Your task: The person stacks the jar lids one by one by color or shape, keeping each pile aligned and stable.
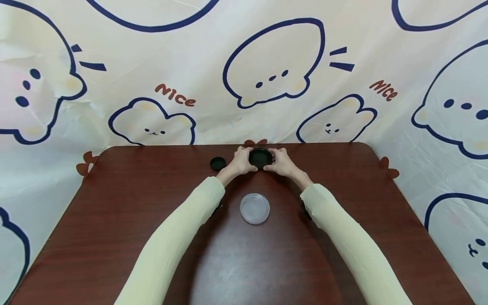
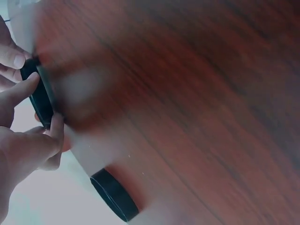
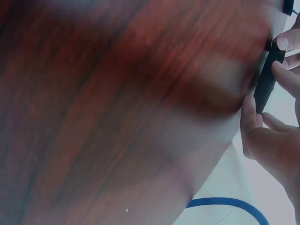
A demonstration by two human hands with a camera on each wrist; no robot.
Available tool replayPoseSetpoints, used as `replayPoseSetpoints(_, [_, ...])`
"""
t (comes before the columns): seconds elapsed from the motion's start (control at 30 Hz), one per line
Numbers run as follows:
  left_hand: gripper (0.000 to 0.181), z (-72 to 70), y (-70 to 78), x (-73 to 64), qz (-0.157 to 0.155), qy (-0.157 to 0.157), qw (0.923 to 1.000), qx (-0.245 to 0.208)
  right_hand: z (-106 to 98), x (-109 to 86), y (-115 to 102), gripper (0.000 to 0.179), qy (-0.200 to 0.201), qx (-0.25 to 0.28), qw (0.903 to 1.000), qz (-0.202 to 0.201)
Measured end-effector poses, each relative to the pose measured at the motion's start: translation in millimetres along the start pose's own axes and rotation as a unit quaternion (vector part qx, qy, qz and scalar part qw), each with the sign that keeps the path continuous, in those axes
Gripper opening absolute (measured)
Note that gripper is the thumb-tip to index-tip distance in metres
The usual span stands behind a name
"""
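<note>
black dish (image 1: pixel 261 158) gripped by fingers of left hand (image 1: pixel 242 162) and right hand (image 1: pixel 282 162) | located near far edge of table (image 1: pixel 129 220) | step: lift or set-down, unclear | next: even two-sided grip needed

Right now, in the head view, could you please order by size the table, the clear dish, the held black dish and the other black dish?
1. Table
2. Clear dish
3. Held black dish
4. Other black dish
The clear dish looks nearer, so real sizes may differ.
</note>
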State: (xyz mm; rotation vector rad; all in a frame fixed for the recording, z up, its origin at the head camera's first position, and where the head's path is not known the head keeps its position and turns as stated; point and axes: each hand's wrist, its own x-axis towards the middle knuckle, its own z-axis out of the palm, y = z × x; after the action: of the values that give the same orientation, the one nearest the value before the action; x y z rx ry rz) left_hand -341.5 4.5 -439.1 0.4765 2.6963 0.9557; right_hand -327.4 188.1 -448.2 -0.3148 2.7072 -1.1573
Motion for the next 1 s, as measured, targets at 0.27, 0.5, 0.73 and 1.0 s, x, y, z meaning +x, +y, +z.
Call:
replayPoseSetpoints(0.27, [0.077, -10.4, -10.1, -15.4, 0.018, 0.008, 0.9998, 0.004, 9.7, -3.0, -11.2, 0.068, 0.001, -0.016, 0.9997, -0.016])
replayPoseSetpoints(0.5, [0.075, -13.8, -12.8, -29.9, -0.010, 0.008, 0.9999, -0.011, 15.3, -3.7, -19.1, 0.066, -0.012, -0.033, 0.9986, -0.040])
replayPoseSetpoints(0.73, [0.075, -14.4, -16.3, -35.7, -0.013, 0.017, 0.9997, -0.008, 19.6, -6.3, -23.6, 0.066, -0.015, -0.030, 0.9988, -0.036])
replayPoseSetpoints(1.0, [0.073, -13.0, -22.0, -39.3, -0.028, 0.024, 0.9990, -0.026, 19.7, -5.3, -26.3, 0.067, -0.034, -0.004, 0.9992, -0.019])
